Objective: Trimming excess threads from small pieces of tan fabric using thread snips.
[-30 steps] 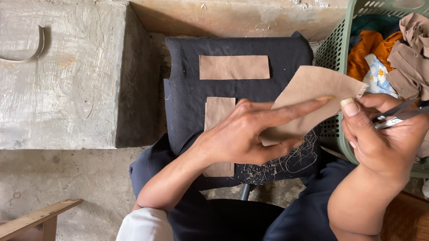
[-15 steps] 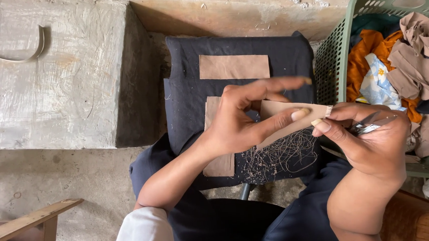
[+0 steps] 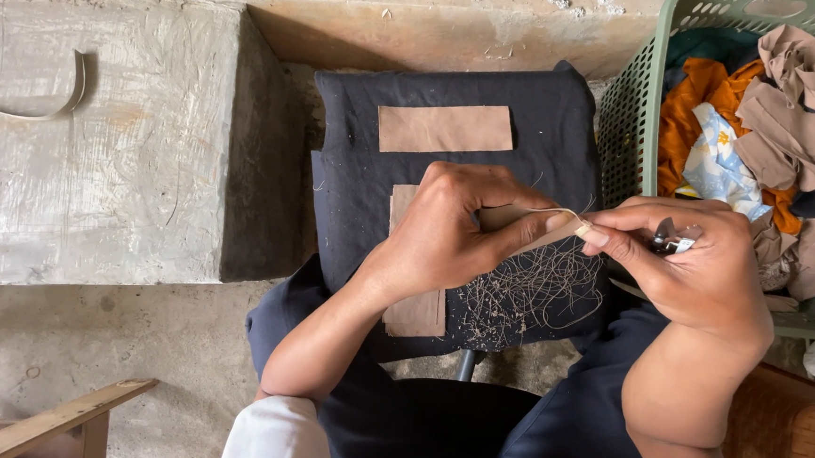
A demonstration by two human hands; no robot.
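Both hands pinch one tan fabric piece over the dark cushion.

The left hand (image 3: pixel 445 231) grips the tan fabric piece (image 3: pixel 511 221); the right hand (image 3: pixel 692 263) pinches its thread (image 3: pixel 557 213), with small snips (image 3: pixel 672 236) tucked in the palm. A hard tug could snap it, or the blades nick cloth. A second ago the piece was spread flat and higher, nearer the green basket (image 3: pixel 631 111).
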